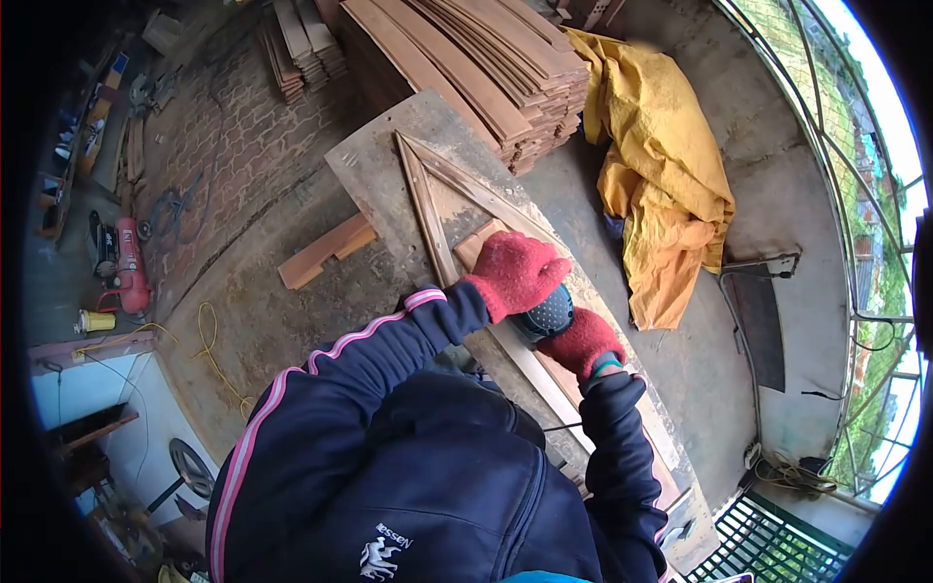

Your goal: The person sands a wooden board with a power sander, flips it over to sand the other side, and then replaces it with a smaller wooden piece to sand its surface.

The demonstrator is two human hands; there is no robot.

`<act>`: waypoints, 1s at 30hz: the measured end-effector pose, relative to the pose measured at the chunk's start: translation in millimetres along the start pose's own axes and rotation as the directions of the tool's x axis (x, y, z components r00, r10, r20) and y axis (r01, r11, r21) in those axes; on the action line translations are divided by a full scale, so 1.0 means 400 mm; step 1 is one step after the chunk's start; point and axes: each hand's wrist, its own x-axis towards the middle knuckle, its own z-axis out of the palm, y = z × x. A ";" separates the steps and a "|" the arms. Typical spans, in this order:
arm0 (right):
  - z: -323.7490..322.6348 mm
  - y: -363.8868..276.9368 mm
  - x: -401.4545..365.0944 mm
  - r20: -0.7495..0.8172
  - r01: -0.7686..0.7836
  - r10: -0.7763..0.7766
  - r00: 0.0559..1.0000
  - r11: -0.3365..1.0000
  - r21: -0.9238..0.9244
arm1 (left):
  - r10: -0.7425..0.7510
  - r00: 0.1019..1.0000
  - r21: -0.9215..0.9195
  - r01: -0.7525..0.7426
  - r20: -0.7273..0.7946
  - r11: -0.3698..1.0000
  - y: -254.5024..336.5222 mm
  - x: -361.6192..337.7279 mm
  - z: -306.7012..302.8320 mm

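Observation:
Both hands wear red gloves and meet over a workbench (pixel 369 160). My left hand (pixel 518 272) is closed over the top of a dark, dotted power tool (pixel 547 316). Just below and to the right, my right hand (pixel 583 342) wraps round the other side of the same tool. Under the tool lies a reddish-brown wooden board (pixel 478 241), mostly hidden by the gloves. Long wooden strips (pixel 423 209) run along the bench on either side of the board and meet at a point near its far end.
A tall stack of planks (pixel 457 58) stands beyond the bench, with a yellow tarp (pixel 671 146) to its right. Wood offcuts (pixel 326 253) lie left of the bench. Farther left are a red compressor (pixel 131 262) and a yellow cord (pixel 209 340) on the floor.

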 end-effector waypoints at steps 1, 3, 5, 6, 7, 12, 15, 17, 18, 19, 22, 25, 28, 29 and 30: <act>0.003 0.024 -0.023 -0.002 -0.029 0.029 1.000 1.000 0.003 | -0.006 1.000 -0.012 0.006 0.021 1.000 0.027 -0.005 0.025; 0.020 0.074 -0.067 -0.016 -0.094 0.095 0.995 0.995 0.033 | -0.002 0.998 -0.026 0.003 0.058 1.000 0.083 -0.019 0.069; 0.041 0.136 -0.104 -0.016 -0.121 0.122 0.992 0.992 0.023 | 0.009 0.996 -0.026 -0.006 0.090 1.000 0.129 -0.039 0.115; 0.052 0.160 -0.120 -0.033 -0.142 0.143 0.989 0.989 0.033 | 0.023 0.996 -0.030 -0.020 0.091 0.999 0.147 -0.050 0.139; 0.061 0.187 -0.129 0.003 -0.175 0.175 0.985 0.985 0.005 | 0.023 0.996 -0.036 -0.020 0.091 0.999 0.164 -0.059 0.154; 0.065 0.172 -0.159 0.022 -0.203 0.202 0.979 0.979 0.024 | 0.049 0.992 -0.060 -0.042 0.119 0.997 0.177 -0.080 0.150; 0.043 0.099 -0.129 0.017 -0.189 0.188 0.982 0.981 0.034 | 0.035 0.994 -0.059 -0.029 0.100 0.998 0.129 -0.060 0.090; 0.028 0.050 -0.091 0.002 -0.150 0.150 0.989 0.988 0.039 | 0.040 0.998 -0.050 -0.037 0.053 0.998 0.078 -0.040 0.054; 0.012 0.021 -0.073 0.000 -0.111 0.111 0.994 0.993 0.031 | 0.037 0.998 -0.052 -0.034 0.046 0.998 0.051 -0.028 0.035; -0.003 -0.007 -0.052 -0.003 -0.073 0.073 0.997 0.997 0.022 | 0.022 0.999 -0.058 -0.020 0.036 0.998 0.024 -0.014 0.013; -0.015 -0.077 0.051 -0.019 0.000 0.000 1.000 1.000 -0.019 | 0.016 1.000 0.017 -0.016 0.002 1.000 -0.056 0.029 -0.062; -0.038 -0.153 0.123 -0.059 0.143 -0.143 0.988 0.990 0.005 | -0.058 0.998 0.012 0.057 0.011 0.998 -0.132 0.069 -0.126; -0.063 -0.214 0.154 -0.091 0.169 -0.168 0.982 0.986 0.007 | -0.078 0.996 0.024 0.078 0.032 0.997 -0.176 0.115 -0.174; -0.064 -0.218 0.165 -0.093 0.167 -0.165 0.982 0.986 0.010 | -0.082 0.995 0.032 0.081 0.055 0.996 -0.182 0.131 -0.179; -0.060 -0.214 0.180 -0.106 0.137 -0.136 0.985 0.991 0.001 | -0.085 0.993 0.036 0.083 0.078 0.996 -0.182 0.140 -0.175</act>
